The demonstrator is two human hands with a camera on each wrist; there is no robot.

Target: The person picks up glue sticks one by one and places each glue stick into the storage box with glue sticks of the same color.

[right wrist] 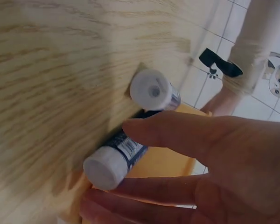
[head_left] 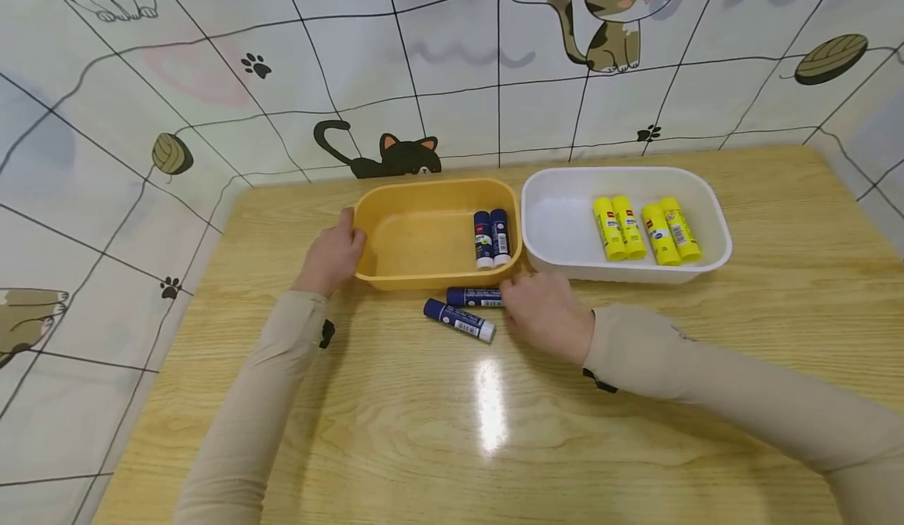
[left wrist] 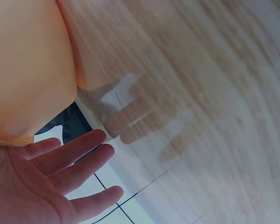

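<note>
My left hand (head_left: 330, 254) holds the left end of a yellow-orange plastic bin (head_left: 417, 280), thumb at its rim; in the left wrist view several fingers (left wrist: 79, 158) stretch out beside the wall. Just in front of the bin, my right hand (head_left: 547, 313) grips the near end of a dark blue glue stick (head_left: 473, 297) lying on the table. The right wrist view shows its thumb on one side of that stick (right wrist: 130, 149) and fingers on the other. A second blue glue stick (head_left: 459, 321) lies slanted close by. Two more blue glue sticks (head_left: 483, 240) lie side by side inside the bin, at its right.
Right of the yellow bin, touching or nearly so, stands a white bin (head_left: 558, 227) holding several yellow glue sticks (head_left: 660, 235). Both stand near the back edge of the wooden table (head_left: 395, 431). Behind hangs a white cat-patterned covering (head_left: 466, 54).
</note>
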